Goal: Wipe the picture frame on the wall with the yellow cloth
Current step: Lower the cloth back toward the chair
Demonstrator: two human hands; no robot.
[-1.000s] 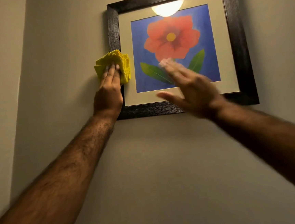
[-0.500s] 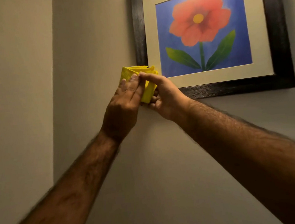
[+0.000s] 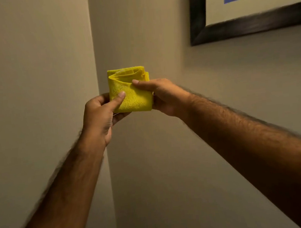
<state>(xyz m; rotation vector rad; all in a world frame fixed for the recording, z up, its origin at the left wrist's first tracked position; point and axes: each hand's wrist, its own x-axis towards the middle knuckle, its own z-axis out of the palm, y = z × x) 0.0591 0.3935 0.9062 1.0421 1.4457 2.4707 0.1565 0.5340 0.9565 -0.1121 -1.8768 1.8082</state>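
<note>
A folded yellow cloth is held between both hands in front of the wall corner, well below and left of the picture frame. My left hand grips its lower left edge with the thumb on the front. My right hand pinches its right side, thumb pressed on the fold. Only the lower left corner of the dark wooden picture frame shows at the top right, with its cream mat and a strip of blue picture. Neither hand touches the frame.
Two beige walls meet in a vertical corner just behind the cloth. The wall under the frame is bare.
The cloth came off the frame's left side and down. My right hand joined the left on it. The view dropped and swung left, so most of the picture left the frame.
</note>
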